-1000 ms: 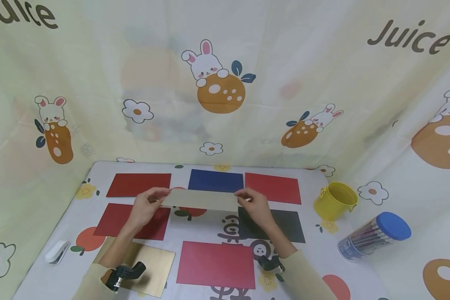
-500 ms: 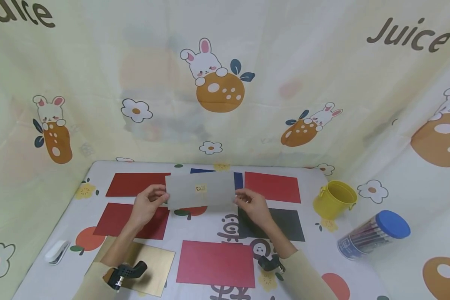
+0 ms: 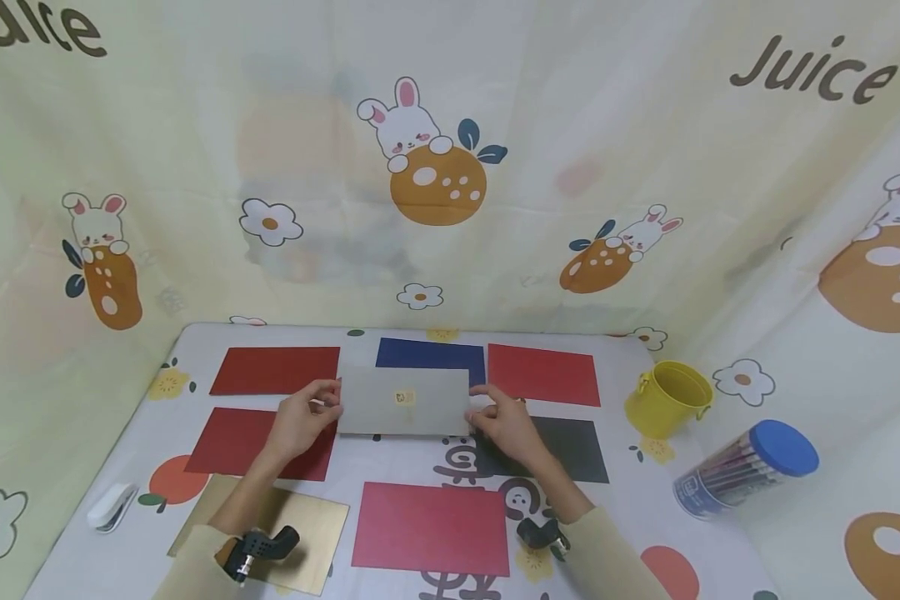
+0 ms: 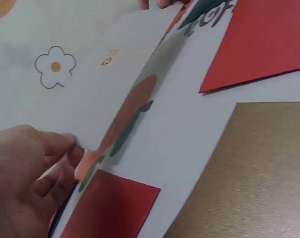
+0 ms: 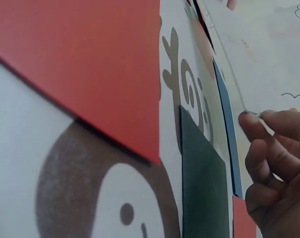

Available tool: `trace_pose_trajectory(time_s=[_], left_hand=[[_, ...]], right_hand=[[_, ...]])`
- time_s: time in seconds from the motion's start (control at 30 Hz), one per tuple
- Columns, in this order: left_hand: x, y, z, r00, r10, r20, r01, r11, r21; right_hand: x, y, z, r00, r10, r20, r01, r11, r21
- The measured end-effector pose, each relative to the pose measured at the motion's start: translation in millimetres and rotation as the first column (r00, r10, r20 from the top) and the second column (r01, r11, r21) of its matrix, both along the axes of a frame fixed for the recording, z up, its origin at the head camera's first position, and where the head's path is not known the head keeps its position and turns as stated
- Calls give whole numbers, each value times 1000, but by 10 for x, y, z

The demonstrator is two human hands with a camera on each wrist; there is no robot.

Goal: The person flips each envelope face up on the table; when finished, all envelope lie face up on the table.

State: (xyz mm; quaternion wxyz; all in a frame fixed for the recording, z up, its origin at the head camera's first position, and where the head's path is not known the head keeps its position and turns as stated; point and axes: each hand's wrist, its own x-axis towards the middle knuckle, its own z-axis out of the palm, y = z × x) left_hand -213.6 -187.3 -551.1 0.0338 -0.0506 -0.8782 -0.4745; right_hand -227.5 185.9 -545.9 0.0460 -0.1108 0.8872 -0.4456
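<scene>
A grey card [image 3: 403, 402] with a small yellow sticker on its upper face is held low over the middle of the table, nearly flat. My left hand [image 3: 321, 403] pinches its left edge, and the left wrist view shows the fingers [image 4: 66, 148] closed on the card's [image 4: 125, 74] near corner. My right hand [image 3: 483, 410] holds the right edge; in the right wrist view its fingertips [image 5: 249, 121] pinch the card's [image 5: 254, 54] corner. Under the card lie a blue card [image 3: 430, 353] and a black card [image 3: 570, 452].
Red cards [image 3: 276, 370] [image 3: 543, 375] [image 3: 240, 442] [image 3: 431, 528] and a gold card [image 3: 300, 525] lie spread on the printed tablecloth. A yellow bucket [image 3: 669, 400] and a blue-lidded pen tub [image 3: 746, 467] stand at the right, a white stapler [image 3: 112, 505] at the left. Cloth walls close three sides.
The grey card was turned from edge-on to face up, then lowered toward the table. Both hands kept hold of its ends and dropped slightly.
</scene>
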Motion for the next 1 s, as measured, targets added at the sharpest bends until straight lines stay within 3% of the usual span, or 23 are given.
trace_pose_trajectory(time_s=[0.27,0.6,1.0], left_hand=[[13,33,-67,999,-53,7,53,996,-78],[38,42,-72,997,-57,44,65,980,-190],[56,6,-86,994,-100,43,107,966,-234]], right_hand=[[14,-6,-81,999,-16,-42,20,997,77],[17,-52,-75,999,-21,-25,25,987,158],[4,-101,-85,1000,5,3,-5,984,180]])
